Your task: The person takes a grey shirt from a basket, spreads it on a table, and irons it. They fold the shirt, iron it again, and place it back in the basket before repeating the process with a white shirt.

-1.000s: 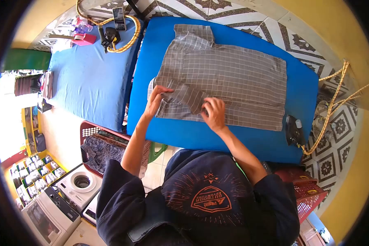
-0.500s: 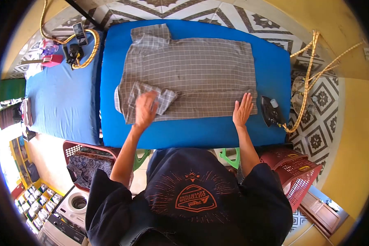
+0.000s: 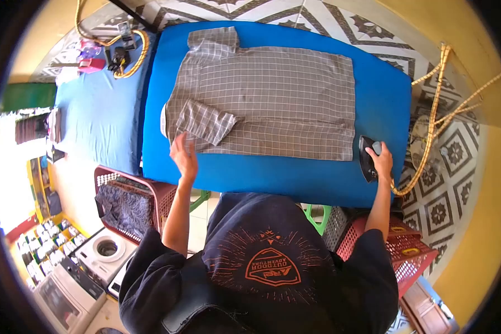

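While the right hand [image 3: 383, 160] closes its fingers around the handle of a black clothes iron [image 3: 366, 160] near the right end of the bright blue padded table [image 3: 261, 178], the left hand [image 3: 184, 158] is open, its fingers loosely parted, at the near edge of a grey-brown checked short-sleeved shirt [image 3: 284, 83]. Whether that hand touches the fabric, I cannot tell. Most of the tabletop lies under the shirt, from close to the left edge towards the iron, its hem just beside the hand-held tool. One sleeve [image 3: 206, 122] slants across the near left part of the shirt; the other [image 3: 212, 40] reaches towards the far left corner. A yellow rope-like cord [image 3: 433, 133] runs beyond the right edge. Left of the table, a paler blue padded surface [image 3: 100, 114] carries a second dark iron [image 3: 118, 59] near its far right corner.
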Motion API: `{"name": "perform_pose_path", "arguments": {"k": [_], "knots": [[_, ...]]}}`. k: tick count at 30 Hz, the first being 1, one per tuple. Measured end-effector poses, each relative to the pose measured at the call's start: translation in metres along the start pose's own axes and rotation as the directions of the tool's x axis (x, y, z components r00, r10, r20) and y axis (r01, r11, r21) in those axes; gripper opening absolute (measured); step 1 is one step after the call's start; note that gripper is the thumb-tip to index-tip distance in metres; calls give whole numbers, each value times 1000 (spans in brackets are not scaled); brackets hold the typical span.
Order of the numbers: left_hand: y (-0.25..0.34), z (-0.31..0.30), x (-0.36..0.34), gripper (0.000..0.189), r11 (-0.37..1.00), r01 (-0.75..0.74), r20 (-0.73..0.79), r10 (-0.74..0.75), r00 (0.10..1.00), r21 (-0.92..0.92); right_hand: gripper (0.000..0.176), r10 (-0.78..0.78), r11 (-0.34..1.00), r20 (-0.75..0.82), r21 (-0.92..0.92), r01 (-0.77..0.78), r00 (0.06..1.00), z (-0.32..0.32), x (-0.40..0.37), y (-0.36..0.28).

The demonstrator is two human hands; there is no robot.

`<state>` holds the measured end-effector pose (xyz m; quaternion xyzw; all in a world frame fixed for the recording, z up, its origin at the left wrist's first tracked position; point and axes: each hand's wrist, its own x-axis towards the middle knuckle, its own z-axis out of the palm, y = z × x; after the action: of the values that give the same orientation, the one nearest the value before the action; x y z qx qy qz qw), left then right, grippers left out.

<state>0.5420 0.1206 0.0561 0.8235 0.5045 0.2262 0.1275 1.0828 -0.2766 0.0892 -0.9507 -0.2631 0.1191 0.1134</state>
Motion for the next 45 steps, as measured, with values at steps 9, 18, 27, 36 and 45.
{"name": "perform_pose_path", "arguments": {"k": [9,18,27,36,45], "knots": [[-103,9,-15,25,908,382,-20,-391,920,-173,75,-22,1000,250,-2,23,968,-27,14,-77],[-104,-1,-6,32,924,334,1,-339,941,-184,44,-462,886,359,158,435,811,110,-56,-384],[-126,4,-8,35,967,210,59,-204,977,-143,50,-87,993,210,95,69,974,95,-8,-284],[-119,2,6,32,953,299,18,-299,954,-53,73,260,966,14,-3,-260,965,32,99,-50],[-48,112,304,53,995,-38,57,43,997,-96,32,-619,785,-222,-146,603,753,49,237,-204]]}}
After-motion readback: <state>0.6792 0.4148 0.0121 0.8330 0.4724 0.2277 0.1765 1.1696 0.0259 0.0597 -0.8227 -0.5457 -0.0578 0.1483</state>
